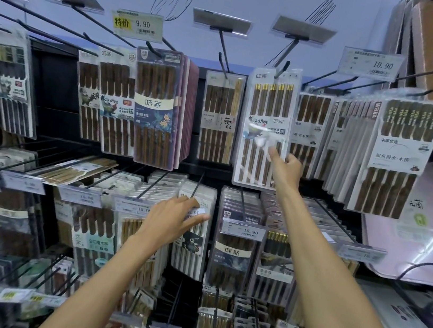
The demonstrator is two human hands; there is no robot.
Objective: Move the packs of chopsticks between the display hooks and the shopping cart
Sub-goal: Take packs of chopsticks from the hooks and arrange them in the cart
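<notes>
Reaching up to the display, the right hand (pixel 285 168) pinched the white-framed pack (pixel 264 109) at its right edge, one digit on the front face and the other fingers curled at the edge. That pack hung from the upper hook (pixel 282 70) in the top row. The left hand (pixel 171 220) lay on the lower pack (pixel 190 246) at the tip of the lower hook (pixel 197 187), its fingers spread over the pack's top and the price label (pixel 197 213). Whether they gripped could not be told. The shopping cart was not in view.

Risks, as judged:
- The hang-hole could snag on the hook tip if the pack were pulled down rather than outward, tearing the card.
- A one-edge pinch could let the pack twist and drop.
- The left hand could dislodge the label or neighbouring packs.
</notes>
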